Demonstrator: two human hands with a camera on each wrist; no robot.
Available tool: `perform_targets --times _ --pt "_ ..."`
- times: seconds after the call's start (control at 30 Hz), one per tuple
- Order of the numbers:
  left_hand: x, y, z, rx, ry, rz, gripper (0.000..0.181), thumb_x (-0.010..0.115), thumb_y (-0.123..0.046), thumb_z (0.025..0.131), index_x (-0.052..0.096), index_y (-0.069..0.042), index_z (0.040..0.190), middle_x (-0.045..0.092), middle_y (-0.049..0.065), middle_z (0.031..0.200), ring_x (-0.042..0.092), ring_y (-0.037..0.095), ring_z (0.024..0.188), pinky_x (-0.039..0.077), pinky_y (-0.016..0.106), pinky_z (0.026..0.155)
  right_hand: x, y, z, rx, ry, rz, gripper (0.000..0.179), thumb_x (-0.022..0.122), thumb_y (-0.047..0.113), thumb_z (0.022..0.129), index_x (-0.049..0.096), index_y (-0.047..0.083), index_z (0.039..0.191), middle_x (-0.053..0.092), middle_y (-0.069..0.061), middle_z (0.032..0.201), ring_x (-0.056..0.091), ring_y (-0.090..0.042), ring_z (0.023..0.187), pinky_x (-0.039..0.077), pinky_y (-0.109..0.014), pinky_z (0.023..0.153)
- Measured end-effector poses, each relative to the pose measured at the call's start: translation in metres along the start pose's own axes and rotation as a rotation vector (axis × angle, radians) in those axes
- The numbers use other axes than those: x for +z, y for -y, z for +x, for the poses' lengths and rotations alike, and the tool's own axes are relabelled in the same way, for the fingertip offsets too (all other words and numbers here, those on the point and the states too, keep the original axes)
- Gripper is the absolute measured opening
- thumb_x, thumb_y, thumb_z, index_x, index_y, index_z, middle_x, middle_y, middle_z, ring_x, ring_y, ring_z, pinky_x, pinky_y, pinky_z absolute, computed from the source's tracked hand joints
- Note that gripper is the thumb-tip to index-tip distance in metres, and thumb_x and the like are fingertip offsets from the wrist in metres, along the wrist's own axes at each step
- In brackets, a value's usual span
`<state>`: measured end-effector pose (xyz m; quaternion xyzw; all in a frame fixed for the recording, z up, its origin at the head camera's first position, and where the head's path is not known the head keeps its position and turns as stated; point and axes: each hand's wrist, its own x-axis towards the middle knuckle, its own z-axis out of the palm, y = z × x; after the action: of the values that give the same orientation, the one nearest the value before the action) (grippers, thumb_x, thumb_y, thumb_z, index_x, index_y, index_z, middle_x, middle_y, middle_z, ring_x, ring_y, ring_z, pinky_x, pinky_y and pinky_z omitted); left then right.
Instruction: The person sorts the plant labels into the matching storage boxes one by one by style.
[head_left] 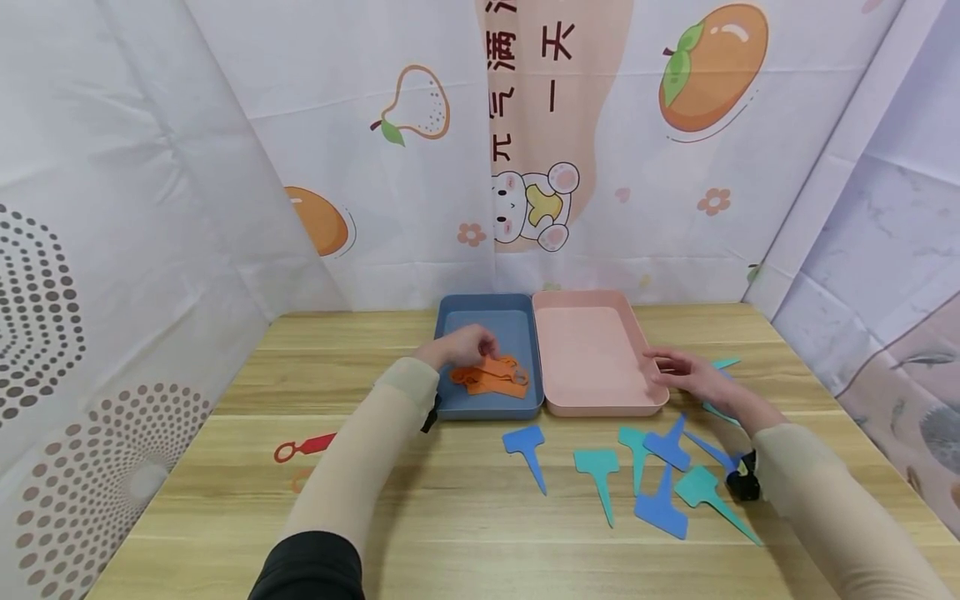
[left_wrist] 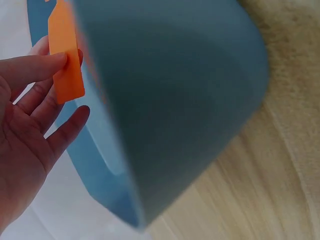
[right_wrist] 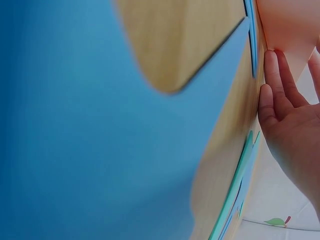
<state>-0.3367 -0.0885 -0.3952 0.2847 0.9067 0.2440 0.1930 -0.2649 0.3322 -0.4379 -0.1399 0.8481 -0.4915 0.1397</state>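
My left hand (head_left: 468, 343) is over the blue tray (head_left: 491, 308), pinching an orange plastic tag (left_wrist: 68, 75) between thumb and fingers. Beneath it, several orange tags (head_left: 498, 385) with ring ends lie in a pile in that tray. At the right wall of the pink tray (head_left: 588, 350), my right hand (head_left: 693, 375) has its fingers extended, with fingertips (right_wrist: 270, 54) against the outside of the wall. Nothing lies in the pink tray. The left wrist view shows the blue tray's wall close up, hiding most of the pile.
On the wooden table before the trays lie several T-shaped plant labels, blue (head_left: 525, 440) and teal (head_left: 597, 461), some overlapping. More teal ones sit behind my right hand. A red tag (head_left: 306, 447) and an orange ring end (head_left: 302, 478) lie left, partly behind my left sleeve. Printed cloth (head_left: 420, 192) hangs behind.
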Motion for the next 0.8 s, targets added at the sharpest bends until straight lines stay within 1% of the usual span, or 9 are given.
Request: perform_targets --times 0.13,0.23,0.37,0.43,0.5,0.6,0.7,0.8 --pt "0.002 0.003 0.001 -0.02 -0.006 0.001 0.028 0.056 0.017 0.082 0.069 -0.001 0.1 0.064 0.009 0.093 0.054 0.019 0.08 0.048 0.026 0.068 0.0 -0.001 0.0 0.0 -0.001 0.001 0.058 0.058 0.022 0.099 0.036 -0.002 0.147 0.036 -0.033 0.144 0.032 -0.048 0.132 0.03 -0.059 0.103" --pt "0.004 0.005 0.002 -0.019 -0.01 0.022 0.031 0.055 0.018 0.081 0.069 -0.002 0.099 0.064 0.008 0.092 0.056 0.02 0.082 0.049 0.027 0.069 0.0 -0.001 0.0 0.0 -0.001 0.005 0.058 0.058 0.021 0.099 0.035 -0.002 0.147 0.036 -0.033 0.144 0.032 -0.048 0.132 0.031 -0.058 0.103" --pt "0.003 0.006 -0.001 0.0 -0.01 0.055 0.029 0.055 0.017 0.083 0.069 -0.003 0.099 0.065 0.007 0.095 0.059 0.02 0.087 0.051 0.029 0.077 0.0 -0.001 0.001 0.002 0.0 0.001 0.058 0.058 0.022 0.099 0.036 -0.002 0.147 0.036 -0.033 0.144 0.032 -0.048 0.132 0.03 -0.059 0.103" --pt "0.002 0.006 -0.004 0.014 -0.014 0.07 0.027 0.056 0.015 0.084 0.069 -0.003 0.099 0.065 0.006 0.096 0.058 0.019 0.088 0.05 0.029 0.081 0.001 -0.002 0.001 0.002 0.002 -0.005 0.058 0.058 0.022 0.099 0.035 -0.002 0.147 0.036 -0.033 0.144 0.032 -0.048 0.132 0.03 -0.058 0.103" --pt "-0.001 0.005 -0.008 0.034 -0.02 0.076 0.025 0.056 0.013 0.086 0.069 -0.003 0.099 0.065 0.006 0.098 0.058 0.019 0.089 0.05 0.029 0.083 0.001 -0.002 0.001 0.008 -0.001 -0.01 0.058 0.058 0.023 0.1 0.036 -0.001 0.147 0.036 -0.032 0.144 0.033 -0.047 0.132 0.031 -0.056 0.103" --pt "-0.007 0.002 -0.017 0.078 -0.024 0.08 0.022 0.057 0.01 0.088 0.07 -0.002 0.101 0.066 0.007 0.099 0.057 0.019 0.089 0.05 0.031 0.083 0.002 -0.002 0.001 0.01 -0.005 -0.026 0.058 0.058 0.024 0.099 0.036 0.0 0.147 0.037 -0.031 0.144 0.034 -0.045 0.132 0.036 -0.049 0.102" --pt "-0.014 0.0 -0.029 0.133 -0.016 0.071 0.02 0.054 0.007 0.091 0.069 0.001 0.104 0.066 0.01 0.1 0.059 0.019 0.089 0.051 0.03 0.08 0.002 0.0 0.0 0.005 -0.007 -0.027 0.058 0.059 0.025 0.099 0.038 -0.001 0.146 0.038 -0.03 0.144 0.035 -0.044 0.131 0.038 -0.042 0.099" --pt "-0.02 0.001 -0.044 0.186 -0.01 0.046 0.018 0.054 0.005 0.092 0.067 0.003 0.106 0.066 0.014 0.1 0.06 0.018 0.087 0.051 0.03 0.078 0.002 0.003 -0.001 -0.01 0.0 -0.019 0.058 0.059 0.024 0.099 0.037 -0.003 0.146 0.038 -0.031 0.143 0.035 -0.046 0.131 0.039 -0.041 0.098"
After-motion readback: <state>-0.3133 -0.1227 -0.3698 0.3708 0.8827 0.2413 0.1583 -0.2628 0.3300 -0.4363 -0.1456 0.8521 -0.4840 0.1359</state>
